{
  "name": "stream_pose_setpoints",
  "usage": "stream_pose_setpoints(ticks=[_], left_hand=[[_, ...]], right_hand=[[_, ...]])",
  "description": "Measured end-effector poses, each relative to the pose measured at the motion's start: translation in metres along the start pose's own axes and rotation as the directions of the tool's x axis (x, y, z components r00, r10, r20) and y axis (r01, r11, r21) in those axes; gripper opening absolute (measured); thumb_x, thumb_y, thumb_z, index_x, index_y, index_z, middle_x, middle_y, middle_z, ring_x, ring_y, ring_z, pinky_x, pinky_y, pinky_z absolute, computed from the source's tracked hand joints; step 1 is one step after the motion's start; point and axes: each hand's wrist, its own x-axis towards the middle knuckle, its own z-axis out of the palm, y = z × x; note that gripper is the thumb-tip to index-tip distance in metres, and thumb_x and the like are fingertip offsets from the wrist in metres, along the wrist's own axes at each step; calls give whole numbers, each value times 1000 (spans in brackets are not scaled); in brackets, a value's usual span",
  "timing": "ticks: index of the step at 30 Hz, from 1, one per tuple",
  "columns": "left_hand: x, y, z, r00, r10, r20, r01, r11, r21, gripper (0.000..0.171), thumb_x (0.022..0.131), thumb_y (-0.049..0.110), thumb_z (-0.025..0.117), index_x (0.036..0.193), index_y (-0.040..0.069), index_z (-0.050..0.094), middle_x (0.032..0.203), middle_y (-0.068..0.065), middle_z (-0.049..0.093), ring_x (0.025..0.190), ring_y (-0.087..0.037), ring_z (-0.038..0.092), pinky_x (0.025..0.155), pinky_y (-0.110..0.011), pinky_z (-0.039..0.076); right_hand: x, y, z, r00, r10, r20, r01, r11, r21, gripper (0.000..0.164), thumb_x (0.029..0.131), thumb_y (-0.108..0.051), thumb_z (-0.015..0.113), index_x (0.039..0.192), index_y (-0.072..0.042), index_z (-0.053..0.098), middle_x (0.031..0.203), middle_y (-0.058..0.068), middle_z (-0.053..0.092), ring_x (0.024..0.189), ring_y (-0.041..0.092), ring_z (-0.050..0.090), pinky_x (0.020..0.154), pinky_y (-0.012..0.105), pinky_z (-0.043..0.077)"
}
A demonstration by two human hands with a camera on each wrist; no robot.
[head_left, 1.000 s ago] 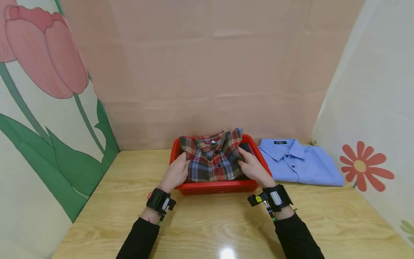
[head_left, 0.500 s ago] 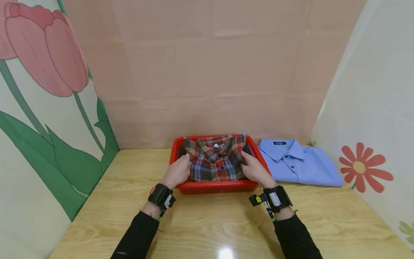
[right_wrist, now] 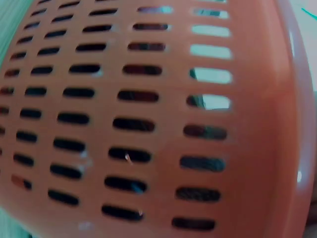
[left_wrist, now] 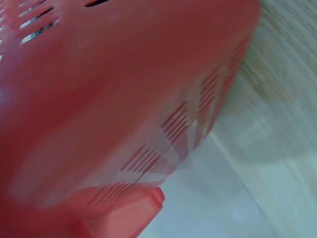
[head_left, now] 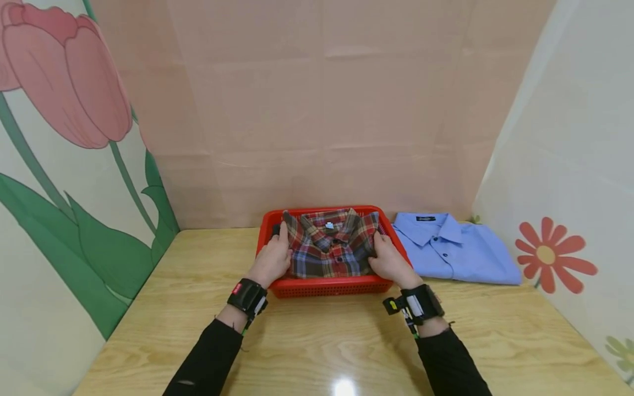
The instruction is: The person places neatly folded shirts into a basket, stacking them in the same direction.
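A: Clock face centred on the red basket [head_left: 332,289], twelve toward the back wall [head_left: 322,110]. What lies leftmost?

B: The painted tulip [head_left: 69,82], at ten o'clock. Nearer, between eight and nine, is the left hand [head_left: 269,263]: forefinger extended along the garment's edge, remaining fingers obscured. Whether it grasps cannot be told; the left wrist view shows the basket's outside but no fingers.

A: At the centre?

B: The plaid shirt [head_left: 332,258], lying face up inside the basket, neck label [head_left: 329,225] toward twelve. A dark item [head_left: 275,229], too small to identify, shows at its left edge.

A: To the right?

B: Between three and four, the right hand [head_left: 393,265], thumb and bent fingers apparently pinching the plaid shirt's right edge. Farther out at three, the blue shirt [head_left: 455,253] lies folded on the desk [head_left: 317,341], just beside the basket.

A: How is the step in hand best performed?

B: It appears to be seating the shirt. Both edges are best lowered evenly, from nine and three together, with the collar kept inside the rim at twelve. Straightened fingers should then slip out along the walls, lest they drag the cloth upward or crease the front.
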Motion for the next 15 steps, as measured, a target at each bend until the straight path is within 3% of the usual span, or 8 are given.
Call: stream_pose_setpoints(ticks=[2,4,8,12,15], left_hand=[[-1,0,-1,1000,3,-1,-3,1000,-19,79,95,12,62,158,11,14,134,-29,48,69,-28,64,56,-36,53],[-1,0,-2,1000,18,-2,-18,1000,7,78,93,9,64,157,17,21,143,-29,39,77,-29,63,58,-36,53],[-1,-2,-2,998,51,35,-56,989,134,59,92,10,65,147,15,45,152,-26,30,115,-37,55,87,-46,54],[-1,-5,-1,995,37,88,-55,974,218,49,95,21,63,143,13,52,158,-24,23,142,-42,30,110,-58,35],[-1,-8,-1,993,4,120,-35,964,263,50,97,31,60,144,17,50,162,-20,16,149,-41,13,115,-63,22]], right_hand=[[-1,-1,0,999,17,-30,-18,1000,-8,81,91,-3,58,150,15,6,149,41,16,136,53,30,111,61,30],[-2,-2,1,996,9,-84,-11,1000,-20,87,89,-3,64,152,11,6,152,39,12,135,55,30,109,62,32],[-3,-3,5,981,-79,-178,57,990,-125,83,86,-5,70,153,5,21,155,35,11,132,59,29,101,67,37],[-5,-2,8,980,-124,-155,82,965,-250,67,94,-18,65,148,5,35,158,31,17,142,54,20,106,66,32],[-6,1,9,989,-103,-102,65,945,-321,64,99,-31,56,148,5,37,159,26,22,147,48,14,113,64,24]])
